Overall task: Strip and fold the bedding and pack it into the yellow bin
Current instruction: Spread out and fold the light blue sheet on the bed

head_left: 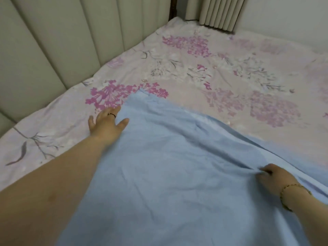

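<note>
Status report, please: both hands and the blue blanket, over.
Left hand flat at edge of blue blanket. Right hand pinches a fold of it. Blanket spread on floral sheet. Yellow bin not in view.

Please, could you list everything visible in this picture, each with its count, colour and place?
blue blanket: one, light blue, spread over the near part of the bed
floral sheet: one, pale pink with purple flowers, under the blanket
padded headboard: one, beige, along the left
ribbed panel: one, beige, far corner
wall: white, top right
ring: one, dark, on a left finger
bracelet: one, gold, right wrist
left hand: flat at the blanket's left edge
right hand: pinches a blanket fold, lower right
</note>
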Tool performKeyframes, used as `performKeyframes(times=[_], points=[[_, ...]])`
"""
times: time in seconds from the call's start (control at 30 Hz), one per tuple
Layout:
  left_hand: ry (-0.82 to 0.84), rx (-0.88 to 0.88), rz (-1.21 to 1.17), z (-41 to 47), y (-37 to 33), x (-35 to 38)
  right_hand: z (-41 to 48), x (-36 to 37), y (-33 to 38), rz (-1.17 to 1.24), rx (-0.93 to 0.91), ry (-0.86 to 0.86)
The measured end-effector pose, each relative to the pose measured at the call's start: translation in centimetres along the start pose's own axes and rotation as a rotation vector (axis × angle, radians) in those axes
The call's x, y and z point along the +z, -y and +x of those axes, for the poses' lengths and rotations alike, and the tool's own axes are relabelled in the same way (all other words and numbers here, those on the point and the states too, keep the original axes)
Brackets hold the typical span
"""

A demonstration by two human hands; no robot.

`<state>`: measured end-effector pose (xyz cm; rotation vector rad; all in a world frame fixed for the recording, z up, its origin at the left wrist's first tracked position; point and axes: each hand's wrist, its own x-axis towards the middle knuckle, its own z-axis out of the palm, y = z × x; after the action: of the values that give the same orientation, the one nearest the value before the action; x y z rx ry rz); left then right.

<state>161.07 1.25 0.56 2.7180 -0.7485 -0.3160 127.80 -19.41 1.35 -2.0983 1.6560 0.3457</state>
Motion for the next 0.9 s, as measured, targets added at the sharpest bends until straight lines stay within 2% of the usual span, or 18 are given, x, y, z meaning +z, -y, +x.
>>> performKeyframes(times=[0.07,0.17,0.23,0.33,0.5,0.6,0.7,0.8,0.9], points=[[-0.053,-0.062,-0.007,1.4,4.1,0.9,0.9,1.5,1.6,-0.123,-0.043,0.006],[-0.039,-0.098,0.111,3.8,10.0,1.2,2.1,3.1,5.2,-0.162,-0.150,-0.131],[-0.024,-0.055,0.188,4.7,12.5,2.1,3.1,4.0,8.3,-0.126,-0.216,-0.153],[-0.205,0.034,0.176,5.8,15.0,4.7,5.2,5.7,14.7,0.067,-0.314,-0.149],[-0.387,0.162,0.153,7.0,16.5,6.2,9.6,6.8,25.5,0.255,-0.344,-0.175],[-0.453,0.191,0.152,7.0,16.7,6.7,11.8,7.5,30.9,0.108,-0.371,-0.160],[-0.462,0.200,0.123,7.3,16.8,6.8,12.9,8.0,34.1,0.082,-0.400,-0.161],[-0.452,0.203,0.112,7.4,16.8,6.8,13.4,8.3,35.6,0.117,-0.533,-0.254],[-0.436,0.198,0.104,7.4,16.9,6.8,13.3,8.0,37.0,0.290,-0.598,-0.275]])
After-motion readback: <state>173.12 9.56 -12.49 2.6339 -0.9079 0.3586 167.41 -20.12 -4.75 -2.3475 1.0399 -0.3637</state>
